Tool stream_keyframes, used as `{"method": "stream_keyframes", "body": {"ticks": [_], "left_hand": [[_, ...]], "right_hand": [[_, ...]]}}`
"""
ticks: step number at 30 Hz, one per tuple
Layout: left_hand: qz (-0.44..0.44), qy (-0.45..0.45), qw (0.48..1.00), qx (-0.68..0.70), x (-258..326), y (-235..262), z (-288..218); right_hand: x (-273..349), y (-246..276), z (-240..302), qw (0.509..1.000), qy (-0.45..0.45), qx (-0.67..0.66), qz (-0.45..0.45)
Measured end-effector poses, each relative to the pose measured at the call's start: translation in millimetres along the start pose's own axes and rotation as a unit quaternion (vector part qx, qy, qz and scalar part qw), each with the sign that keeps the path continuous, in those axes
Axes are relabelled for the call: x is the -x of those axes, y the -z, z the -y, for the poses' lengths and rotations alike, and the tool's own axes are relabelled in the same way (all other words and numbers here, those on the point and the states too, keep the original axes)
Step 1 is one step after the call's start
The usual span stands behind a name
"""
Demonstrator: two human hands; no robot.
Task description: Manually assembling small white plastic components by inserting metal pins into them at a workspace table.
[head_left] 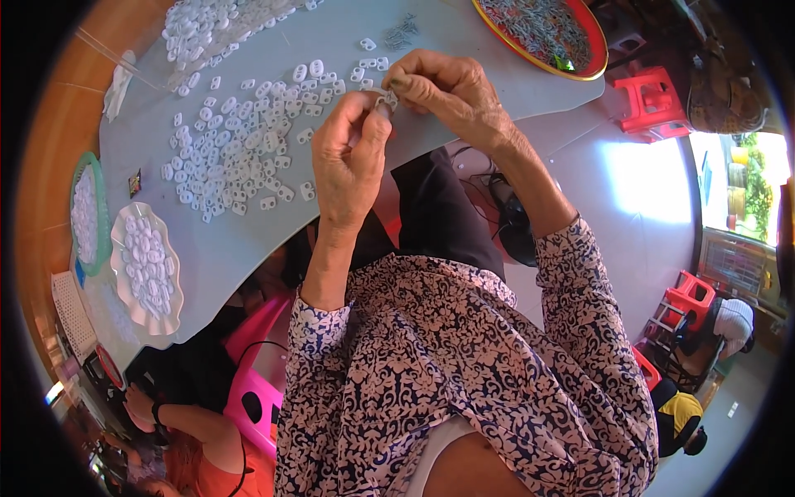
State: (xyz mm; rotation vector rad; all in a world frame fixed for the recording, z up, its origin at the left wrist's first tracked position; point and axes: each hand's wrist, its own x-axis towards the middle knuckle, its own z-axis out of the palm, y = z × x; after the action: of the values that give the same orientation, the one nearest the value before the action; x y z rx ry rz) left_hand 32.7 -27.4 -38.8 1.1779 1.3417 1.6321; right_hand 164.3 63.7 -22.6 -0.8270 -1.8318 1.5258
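Note:
My left hand (348, 157) and my right hand (443, 87) meet above the grey table top (464, 58), fingertips pinched together on one small white plastic piece (385, 101) with a bit of metal on it. Both hands grip that same piece between thumb and fingers. Just left of the hands lies a wide scatter of several small white plastic pieces (240, 149). A small heap of thin metal springs or clips (402, 33) rests beyond my hands.
A red round tray of grey metal parts (542, 33) sits at the far right. A white scalloped dish (147, 269) and a green-rimmed dish (87, 215) hold white pieces at the left. Red stools (654, 103) stand on the floor. Another person's arm (178, 418) shows at lower left.

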Motion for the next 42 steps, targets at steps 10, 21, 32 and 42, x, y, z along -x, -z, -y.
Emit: {"method": "stream_keyframes", "body": {"ticks": [10,21,32,42], "left_hand": [[0.012,0.031,0.999,0.013,1.5,-1.0,0.2],[0.008,0.047,0.997,0.065,-0.9,0.7,-0.6],[-0.036,-0.046,0.992,-0.112,3.2,12.7,-15.5],[-0.059,-0.191,0.877,-0.436,-19.4,39.2,4.7]], "right_hand": [[7.0,-5.8,-2.9,0.998,0.047,0.035,-0.030],[1.3,-3.8,-5.2,0.999,0.042,-0.016,0.018],[-76.2,-21.6,18.9,0.978,0.046,0.194,0.059],[-57.0,-19.0,20.0,0.991,0.041,0.121,0.031]]}}
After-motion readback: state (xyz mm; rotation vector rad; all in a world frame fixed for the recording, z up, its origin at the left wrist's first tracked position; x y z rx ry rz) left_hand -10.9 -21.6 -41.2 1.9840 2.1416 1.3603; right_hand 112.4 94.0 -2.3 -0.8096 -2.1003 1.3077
